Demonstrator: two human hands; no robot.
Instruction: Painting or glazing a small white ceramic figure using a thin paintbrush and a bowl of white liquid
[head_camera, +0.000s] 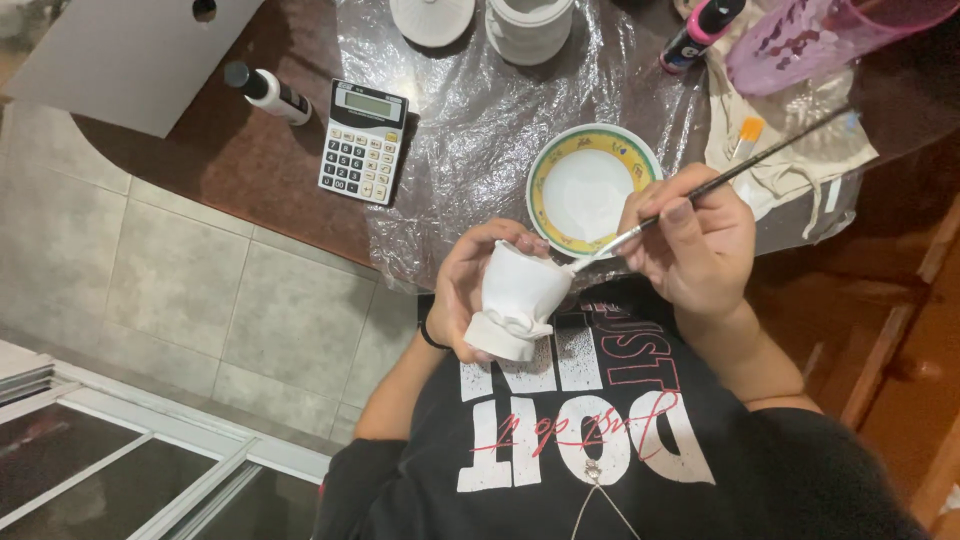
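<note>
My left hand (462, 290) grips a small white ceramic pot (518, 298) on a footed base, held tilted over my lap. In my right hand (695, 245) is a long thin paintbrush (740, 168), its tip touching the pot's rim on the right side. Just beyond both hands, a white plate with a yellow and green rim (545, 175) lies on clear plastic sheeting (470, 110).
On the brown table are a calculator (363, 142), a small paint bottle (268, 92), a grey laptop (130, 55), two white ceramic pieces (530, 28), a pink-capped bottle (700, 32), a purple plastic container (820, 35) and a cloth (790, 150). Tiled floor lies left.
</note>
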